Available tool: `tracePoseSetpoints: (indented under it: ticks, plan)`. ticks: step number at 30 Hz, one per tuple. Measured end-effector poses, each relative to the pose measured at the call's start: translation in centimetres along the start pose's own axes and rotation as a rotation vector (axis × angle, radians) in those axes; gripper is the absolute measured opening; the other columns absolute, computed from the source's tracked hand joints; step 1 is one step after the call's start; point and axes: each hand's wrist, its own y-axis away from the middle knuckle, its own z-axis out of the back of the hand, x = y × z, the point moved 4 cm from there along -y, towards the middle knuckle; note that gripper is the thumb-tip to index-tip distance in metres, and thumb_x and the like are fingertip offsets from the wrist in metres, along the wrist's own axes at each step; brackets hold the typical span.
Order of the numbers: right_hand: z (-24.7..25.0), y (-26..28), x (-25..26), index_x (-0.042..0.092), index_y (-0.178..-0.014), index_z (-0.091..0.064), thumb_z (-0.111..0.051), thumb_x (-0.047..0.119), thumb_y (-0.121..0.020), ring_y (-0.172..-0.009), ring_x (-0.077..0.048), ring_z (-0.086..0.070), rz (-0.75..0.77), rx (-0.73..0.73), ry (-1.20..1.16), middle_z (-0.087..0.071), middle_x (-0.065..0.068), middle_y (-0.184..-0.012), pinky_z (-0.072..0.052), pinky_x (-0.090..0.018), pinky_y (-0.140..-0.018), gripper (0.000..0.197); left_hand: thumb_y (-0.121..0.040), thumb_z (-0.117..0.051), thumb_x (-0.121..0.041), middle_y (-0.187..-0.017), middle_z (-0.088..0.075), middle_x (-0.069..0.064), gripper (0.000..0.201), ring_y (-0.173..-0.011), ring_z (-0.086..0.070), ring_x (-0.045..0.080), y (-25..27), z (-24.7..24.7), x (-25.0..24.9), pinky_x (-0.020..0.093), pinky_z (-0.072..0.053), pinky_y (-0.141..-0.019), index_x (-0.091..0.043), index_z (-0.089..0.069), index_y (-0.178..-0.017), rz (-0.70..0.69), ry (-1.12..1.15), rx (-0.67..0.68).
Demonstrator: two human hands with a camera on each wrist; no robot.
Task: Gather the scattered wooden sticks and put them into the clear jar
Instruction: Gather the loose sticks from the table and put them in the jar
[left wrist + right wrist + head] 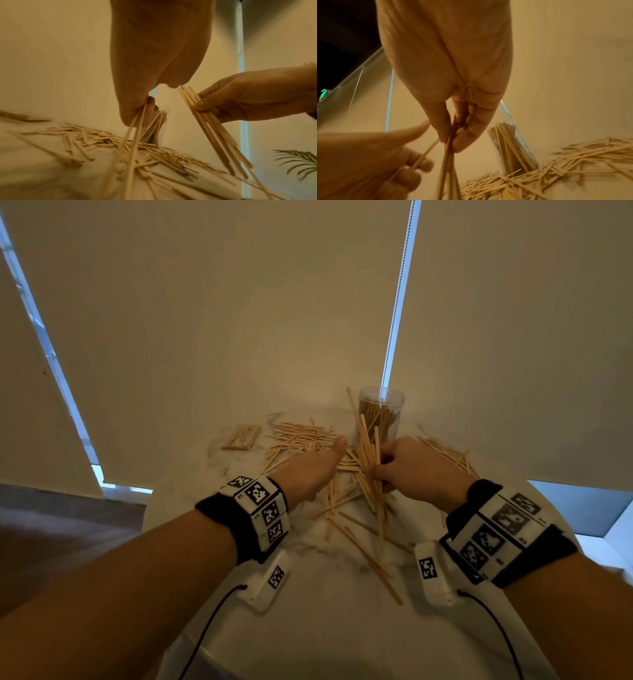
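Thin wooden sticks (pixel 305 436) lie scattered over the white marble table (pixel 308 611). The clear jar (pixel 381 412) stands upright at the far edge, with many sticks in it. My right hand (pixel 387 465) grips an upright bundle of sticks (pixel 370 453) just in front of the jar. In the right wrist view the fingers (pixel 465 136) curl round this bundle (pixel 448 155). My left hand (pixel 325 463) is close beside it on the left. In the left wrist view it (pixel 142 108) pinches a few sticks (pixel 133 142) whose lower ends reach the pile.
A small tied packet of sticks (pixel 241 436) lies at the table's far left. More loose sticks (pixel 448 455) sit to the right of the jar and near me (pixel 370 556). Closed roller blinds (pixel 239 320) rise just behind the table. A plant (pixel 298 162) is off to the right.
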Motion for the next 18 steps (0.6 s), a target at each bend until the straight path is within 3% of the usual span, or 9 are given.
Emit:
tracePoseSetpoints:
  ticks: [3, 4, 6, 8, 9, 10, 12, 16, 18]
  plan:
    - [-1.0, 0.1, 1.8, 0.010, -0.086, -0.071, -0.062, 0.015, -0.090, -0.072, -0.018, -0.073, 0.073, -0.014, -0.063, -0.075, -0.005, -0.077, -0.062, -0.043, -0.076, 0.011, -0.073, -0.033, -0.094, -0.074, -0.070, 0.006, 0.093, -0.062, -0.060, 0.025, -0.1, -1.7, -1.8, 0.034, -0.053, -0.068, -0.010, -0.068, -0.090, -0.134, 0.174, 0.094]
    - [-1.3, -0.1, 2.1, 0.009, -0.087, -0.071, -0.061, 0.010, -0.087, -0.073, -0.019, -0.073, 0.085, -0.036, -0.085, -0.074, -0.006, -0.078, -0.062, -0.043, -0.075, 0.010, -0.074, -0.035, -0.092, -0.085, -0.075, 0.007, 0.090, -0.074, -0.069, 0.027, -0.2, -2.1, -2.1, 0.039, -0.058, -0.078, -0.013, -0.072, -0.096, -0.166, 0.246, 0.115]
    - [-1.8, -0.4, 2.4, 0.011, -0.091, -0.072, -0.061, 0.006, -0.085, -0.074, -0.018, -0.074, 0.075, -0.102, -0.142, -0.075, -0.006, -0.079, -0.062, -0.042, -0.075, 0.013, -0.084, -0.033, -0.082, -0.096, -0.076, 0.008, 0.077, -0.092, -0.073, 0.025, -0.3, -2.3, -2.4, 0.045, -0.057, -0.090, -0.019, -0.074, -0.101, -0.192, 0.300, 0.053]
    - [-2.3, -0.6, 2.5, 0.015, -0.092, -0.070, -0.065, 0.009, -0.086, -0.075, -0.018, -0.073, 0.065, -0.165, -0.207, -0.074, -0.005, -0.080, -0.062, -0.042, -0.074, 0.010, -0.099, -0.032, -0.062, -0.090, -0.075, 0.008, 0.062, -0.085, -0.071, 0.023, -0.7, -1.6, -2.2, 0.043, -0.057, -0.086, -0.016, -0.073, -0.097, -0.191, 0.333, -0.072]
    - [-2.5, -0.5, 2.6, 0.017, -0.095, -0.066, -0.067, 0.013, -0.087, -0.076, -0.018, -0.072, 0.068, -0.203, -0.216, -0.073, -0.004, -0.081, -0.062, -0.041, -0.074, 0.010, -0.103, -0.033, -0.052, -0.081, -0.072, 0.006, 0.057, -0.074, -0.067, 0.021, -0.8, -1.2, -2.0, 0.039, -0.055, -0.077, -0.012, -0.072, -0.092, -0.180, 0.347, -0.121]
    - [-2.7, -0.4, 2.6, 0.019, -0.100, -0.060, -0.068, 0.018, -0.088, -0.076, -0.018, -0.071, 0.073, -0.248, -0.203, -0.071, -0.003, -0.084, -0.061, -0.041, -0.073, 0.015, -0.105, -0.034, -0.048, -0.069, -0.066, 0.002, 0.056, -0.062, -0.060, 0.019, -0.9, -0.9, -1.7, 0.036, -0.049, -0.067, -0.011, -0.069, -0.083, -0.165, 0.368, -0.147]
    - [-2.6, -0.3, 2.9, 0.020, -0.101, -0.053, -0.071, 0.022, -0.088, -0.075, -0.019, -0.069, 0.085, -0.309, -0.178, -0.069, -0.002, -0.084, -0.060, -0.042, -0.072, 0.023, -0.105, -0.034, -0.046, -0.056, -0.055, -0.002, 0.055, -0.050, -0.048, 0.017, -1.1, -0.5, -1.1, 0.031, -0.039, -0.060, -0.013, -0.060, -0.069, -0.149, 0.402, -0.173]
    - [-2.0, -0.4, 3.4, 0.016, -0.091, -0.058, -0.081, 0.011, -0.078, -0.072, -0.022, -0.071, 0.083, -0.309, -0.261, -0.068, -0.003, -0.075, -0.061, -0.044, -0.070, 0.026, -0.104, -0.031, -0.052, -0.076, -0.063, 0.006, 0.057, -0.069, -0.057, 0.022, -1.3, -0.1, -0.7, 0.037, -0.049, -0.071, -0.011, -0.063, -0.081, -0.120, 0.357, -0.233]
    - [-1.5, -0.3, 3.5, 0.014, -0.091, -0.060, -0.082, 0.009, -0.078, -0.075, -0.024, -0.071, 0.086, -0.314, -0.284, -0.064, -0.002, -0.072, -0.061, -0.043, -0.071, 0.026, -0.104, -0.031, -0.051, -0.078, -0.068, 0.006, 0.057, -0.073, -0.062, 0.025, -1.5, 0.3, -0.4, 0.042, -0.054, -0.075, -0.013, -0.062, -0.076, -0.108, 0.385, -0.271]
